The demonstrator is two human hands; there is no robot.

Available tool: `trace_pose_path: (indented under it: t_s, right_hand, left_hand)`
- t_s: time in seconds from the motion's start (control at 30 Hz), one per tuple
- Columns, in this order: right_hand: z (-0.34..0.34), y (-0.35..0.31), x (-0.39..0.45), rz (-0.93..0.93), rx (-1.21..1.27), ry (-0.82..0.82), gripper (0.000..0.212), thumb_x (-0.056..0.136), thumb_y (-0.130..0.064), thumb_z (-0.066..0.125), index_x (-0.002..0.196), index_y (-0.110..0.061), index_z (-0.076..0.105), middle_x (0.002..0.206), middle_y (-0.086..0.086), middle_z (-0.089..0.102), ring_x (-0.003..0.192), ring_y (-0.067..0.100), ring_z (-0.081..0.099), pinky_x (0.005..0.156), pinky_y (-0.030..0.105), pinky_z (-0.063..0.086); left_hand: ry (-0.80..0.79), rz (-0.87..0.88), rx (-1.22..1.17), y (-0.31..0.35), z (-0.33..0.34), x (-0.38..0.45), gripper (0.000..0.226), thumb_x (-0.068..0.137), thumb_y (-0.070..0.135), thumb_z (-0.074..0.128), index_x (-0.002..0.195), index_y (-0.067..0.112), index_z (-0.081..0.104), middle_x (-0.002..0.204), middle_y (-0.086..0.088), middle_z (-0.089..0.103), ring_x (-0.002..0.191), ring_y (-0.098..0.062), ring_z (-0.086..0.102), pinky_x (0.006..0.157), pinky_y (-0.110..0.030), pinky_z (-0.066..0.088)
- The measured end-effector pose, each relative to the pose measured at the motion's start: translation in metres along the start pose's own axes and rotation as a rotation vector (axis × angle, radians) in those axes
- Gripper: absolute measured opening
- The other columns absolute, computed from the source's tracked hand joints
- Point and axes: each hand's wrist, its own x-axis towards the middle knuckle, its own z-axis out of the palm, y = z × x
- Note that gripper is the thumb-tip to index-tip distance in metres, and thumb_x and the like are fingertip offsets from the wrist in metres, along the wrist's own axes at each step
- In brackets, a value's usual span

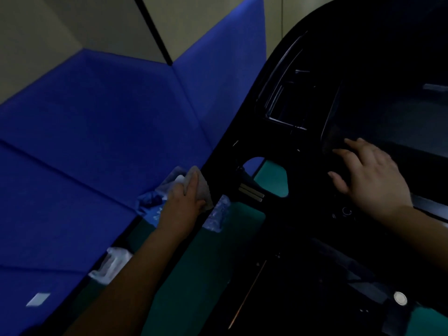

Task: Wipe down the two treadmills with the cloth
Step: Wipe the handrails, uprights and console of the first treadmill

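A black treadmill console [315,117] fills the right half of the dim view, with a dark screen [400,122] at its upper right. My left hand [184,204] grips a pale grey cloth [202,187] and presses it against the console's left edge, by the handle opening. My right hand [368,175] rests flat with fingers spread on the lower left corner of the screen and holds nothing. Only this one treadmill is visible.
Blue padded wall panels [97,141] stand close on the left. Crumpled clear plastic wrap [114,263] lies along the base of the panels and below the console [218,214]. Green floor [198,263] shows beneath. A round silver button [400,298] sits at the lower right.
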Motion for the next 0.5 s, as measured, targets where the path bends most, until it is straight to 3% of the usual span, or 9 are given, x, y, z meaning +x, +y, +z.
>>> trace_pose_path:
  t_s: [0.1, 0.23, 0.33, 0.5]
  right_hand:
    - [-0.001, 0.001, -0.001, -0.01, 0.02, 0.004, 0.06, 0.089, -0.051, 0.036, 0.132, -0.011, 0.048, 0.141, 0.017, 0.042, 0.134, 0.037, 0.035, 0.106, 0.053, 0.033]
    - [-0.003, 0.001, -0.002, -0.024, 0.038, 0.002, 0.061, 0.089, -0.05, 0.035, 0.132, -0.009, 0.048, 0.141, 0.019, 0.042, 0.134, 0.038, 0.035, 0.107, 0.053, 0.033]
    - [-0.006, 0.0, -0.003, -0.025, 0.045, -0.005, 0.061, 0.089, -0.05, 0.034, 0.132, -0.009, 0.048, 0.141, 0.02, 0.042, 0.134, 0.038, 0.035, 0.108, 0.053, 0.032]
    - [-0.008, 0.0, -0.004, -0.022, 0.048, -0.016, 0.063, 0.089, -0.05, 0.031, 0.133, -0.008, 0.049, 0.141, 0.021, 0.042, 0.134, 0.038, 0.035, 0.109, 0.053, 0.031]
  left_hand:
    - [0.012, -0.015, 0.031, -0.013, 0.0, -0.028, 0.084, 0.093, 0.029, 0.055, 0.15, 0.03, -0.008, 0.128, -0.019, 0.037, 0.109, -0.034, 0.043, 0.09, -0.044, 0.045]
    - [0.049, -0.066, 0.088, -0.026, -0.002, -0.065, 0.086, 0.083, 0.021, 0.07, 0.151, 0.019, 0.017, 0.106, -0.022, 0.05, 0.09, -0.036, 0.05, 0.077, -0.042, 0.048]
    - [0.037, -0.128, 0.121, -0.037, -0.003, -0.09, 0.084, 0.079, 0.02, 0.074, 0.148, 0.014, 0.025, 0.099, -0.022, 0.051, 0.084, -0.035, 0.051, 0.07, -0.041, 0.047]
    - [0.05, -0.197, 0.174, -0.029, 0.004, -0.079, 0.082, 0.07, 0.018, 0.081, 0.14, 0.004, 0.041, 0.094, -0.026, 0.054, 0.076, -0.039, 0.055, 0.064, -0.044, 0.05]
